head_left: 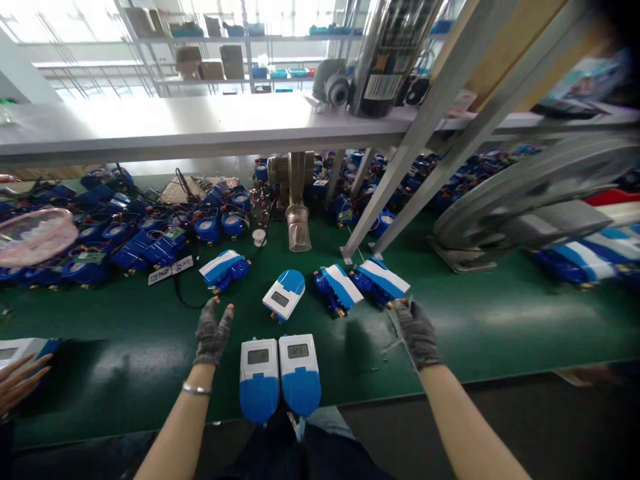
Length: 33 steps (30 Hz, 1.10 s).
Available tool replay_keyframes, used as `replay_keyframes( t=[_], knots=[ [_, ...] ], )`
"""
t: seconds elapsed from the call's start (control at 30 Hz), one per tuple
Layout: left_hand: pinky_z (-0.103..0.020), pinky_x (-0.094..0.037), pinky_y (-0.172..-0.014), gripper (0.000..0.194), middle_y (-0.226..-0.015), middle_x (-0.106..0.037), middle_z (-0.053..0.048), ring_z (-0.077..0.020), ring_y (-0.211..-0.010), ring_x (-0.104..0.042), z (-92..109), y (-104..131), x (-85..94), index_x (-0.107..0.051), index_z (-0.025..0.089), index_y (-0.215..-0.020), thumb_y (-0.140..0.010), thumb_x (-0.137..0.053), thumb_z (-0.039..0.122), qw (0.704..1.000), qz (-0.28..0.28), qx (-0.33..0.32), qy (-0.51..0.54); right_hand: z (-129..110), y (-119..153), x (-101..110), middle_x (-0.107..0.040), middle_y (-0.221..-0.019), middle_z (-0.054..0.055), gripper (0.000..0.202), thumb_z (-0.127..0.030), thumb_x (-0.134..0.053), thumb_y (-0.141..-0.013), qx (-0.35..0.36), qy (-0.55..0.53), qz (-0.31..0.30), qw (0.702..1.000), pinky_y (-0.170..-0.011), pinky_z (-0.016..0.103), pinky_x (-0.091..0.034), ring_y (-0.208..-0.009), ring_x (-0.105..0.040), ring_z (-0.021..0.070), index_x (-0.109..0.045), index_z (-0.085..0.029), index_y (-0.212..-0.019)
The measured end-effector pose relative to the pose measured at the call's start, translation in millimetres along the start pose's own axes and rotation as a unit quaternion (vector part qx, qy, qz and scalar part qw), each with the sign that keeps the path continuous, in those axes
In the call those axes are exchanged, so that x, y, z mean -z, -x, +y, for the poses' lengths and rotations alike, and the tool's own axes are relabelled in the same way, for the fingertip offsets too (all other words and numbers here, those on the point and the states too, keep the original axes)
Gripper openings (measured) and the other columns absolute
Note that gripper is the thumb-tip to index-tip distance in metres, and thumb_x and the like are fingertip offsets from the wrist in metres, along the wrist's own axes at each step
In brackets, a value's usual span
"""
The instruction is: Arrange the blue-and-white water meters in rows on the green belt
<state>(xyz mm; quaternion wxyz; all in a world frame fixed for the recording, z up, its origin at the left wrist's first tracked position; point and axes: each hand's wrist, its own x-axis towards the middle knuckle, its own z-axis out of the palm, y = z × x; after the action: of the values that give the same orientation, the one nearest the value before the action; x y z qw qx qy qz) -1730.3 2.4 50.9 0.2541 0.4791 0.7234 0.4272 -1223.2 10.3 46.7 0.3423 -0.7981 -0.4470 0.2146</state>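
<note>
Left hand [213, 331]: gloved, open, fingers spread, hovers over the bench [500, 320] mat, holds nothing; nearest is a blue/white meter [225, 269] just beyond the fingertips.
Right hand [417, 331]: gloved, fingers curled, touching the near end of a tilted meter [380, 281]; can't tell if it grips.
Meter pair [280, 375]: two units side by side, touching, displays up, at the near bench edge between the forearms.
Single meter [285, 293]: display up, angled, mid-bench just beyond the pair.
Fourth meter [339, 288]: tilted, just left of the one at the right hand.
Far-left bench: pile of blue meter bodies [125, 233] w/ wires.
Near-left edge: another person's hand [20, 380] beside a white unit [23, 349].
Overhead: grey shelf [175, 130] across the bench.
</note>
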Motion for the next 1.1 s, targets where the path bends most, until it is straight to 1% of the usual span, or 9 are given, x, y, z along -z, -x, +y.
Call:
replay_keyframes(
  t=[0.1,0.27,0.4,0.5,0.6,0.73,0.83,0.97,1.1],
  knots=[
    [-0.049,-0.023,-0.120,0.077,-0.147,-0.044,-0.028,-0.0397,-0.143,-0.032,19.4,-99.1,-7.3,-0.042,0.002,-0.145,-0.086,-0.060,0.050,0.963,0.045,-0.079,-0.255,17.7,-88.4,27.4,-0.063,-0.124,0.021,0.064,-0.063,-0.039,-0.087,-0.080,0.079,-0.017,0.993,-0.097,0.047,-0.045,-0.114,-0.059,0.0369,-0.054,-0.015,-0.127],
    [-0.059,-0.033,-0.109,0.060,-0.138,-0.054,-0.026,-0.0452,-0.131,-0.046,25.4,-198.4,-10.5,-0.058,0.007,-0.131,-0.090,-0.053,0.051,0.924,-0.075,-0.001,-0.376,28.6,-164.3,21.0,-0.065,-0.126,0.020,0.059,-0.062,-0.053,-0.080,-0.066,0.105,-0.078,0.989,-0.103,0.047,-0.042,-0.117,-0.059,0.0358,-0.064,-0.017,-0.117],
    [-0.047,-0.044,-0.102,0.047,-0.118,-0.067,-0.013,-0.0356,-0.116,-0.058,13.2,-192.9,0.4,-0.067,0.020,-0.115,-0.087,-0.057,0.057,0.946,-0.141,-0.006,-0.293,30.8,-171.8,15.9,-0.070,-0.113,0.015,0.053,-0.059,-0.062,-0.072,-0.025,-0.002,-0.154,0.988,-0.098,0.043,-0.046,-0.106,-0.063,0.0311,-0.068,-0.019,-0.105],
    [-0.045,-0.047,-0.100,0.079,-0.131,-0.061,-0.013,-0.0351,-0.120,-0.057,12.3,-174.4,6.4,-0.058,0.023,-0.134,-0.070,-0.076,0.064,0.972,-0.187,0.089,-0.107,29.7,-169.9,14.8,-0.073,-0.105,0.013,0.053,-0.058,-0.074,-0.062,-0.022,-0.121,-0.229,0.966,-0.089,0.038,-0.050,-0.098,-0.065,0.0281,-0.070,-0.018,-0.098],
    [-0.046,-0.054,-0.089,0.104,-0.132,-0.060,-0.017,-0.0385,-0.114,-0.061,20.4,-166.8,6.2,-0.052,0.022,-0.141,-0.052,-0.089,0.062,0.952,-0.239,0.190,0.006,27.6,-166.3,9.8,-0.073,-0.097,0.009,0.060,-0.059,-0.079,-0.059,-0.074,-0.141,-0.267,0.950,-0.072,0.034,-0.054,-0.082,-0.066,0.0235,-0.070,-0.020,-0.103],
    [-0.042,-0.059,-0.078,0.103,-0.112,-0.069,-0.016,-0.0362,-0.096,-0.069,26.2,-167.4,-0.8,-0.055,0.019,-0.136,-0.046,-0.097,0.048,0.903,-0.336,0.261,0.063,23.7,-155.5,-1.8,-0.072,-0.087,0.006,0.057,-0.061,-0.074,-0.068,-0.128,-0.208,-0.334,0.910,-0.065,0.035,-0.057,-0.071,-0.066,0.0213,-0.067,-0.021,-0.108],
    [-0.043,-0.060,-0.073,0.102,-0.104,-0.071,-0.013,-0.0351,-0.088,-0.071,26.2,-162.7,-15.6,-0.050,0.020,-0.140,-0.052,-0.095,0.046,0.876,-0.364,0.300,0.101,19.2,-148.0,-11.0,-0.073,-0.089,0.008,0.056,-0.054,-0.078,-0.067,-0.166,-0.262,-0.351,0.883,-0.071,0.039,-0.060,-0.076,-0.069,0.0234,-0.066,-0.020,-0.109],
    [-0.036,-0.059,-0.074,0.079,-0.101,-0.071,-0.009,-0.0272,-0.087,-0.070,38.7,-155.8,-50.0,-0.056,0.019,-0.130,-0.065,-0.087,0.052,0.889,-0.338,0.250,0.179,10.9,-149.7,-21.6,-0.074,-0.098,0.010,0.058,-0.048,-0.080,-0.069,-0.179,-0.317,-0.373,0.853,-0.073,0.041,-0.061,-0.080,-0.071,0.0246,-0.063,-0.020,-0.117],
    [-0.033,-0.056,-0.070,0.065,-0.097,-0.072,-0.009,-0.0242,-0.080,-0.069,60.6,-165.1,-94.3,-0.064,0.015,-0.113,-0.066,-0.087,0.053,0.891,-0.362,0.193,0.194,-5.1,-169.2,-32.9,-0.074,-0.091,0.010,0.055,-0.046,-0.081,-0.071,-0.137,-0.325,-0.344,0.870,-0.068,0.039,-0.061,-0.074,-0.071,0.0250,-0.064,-0.020,-0.115]
  ],
)
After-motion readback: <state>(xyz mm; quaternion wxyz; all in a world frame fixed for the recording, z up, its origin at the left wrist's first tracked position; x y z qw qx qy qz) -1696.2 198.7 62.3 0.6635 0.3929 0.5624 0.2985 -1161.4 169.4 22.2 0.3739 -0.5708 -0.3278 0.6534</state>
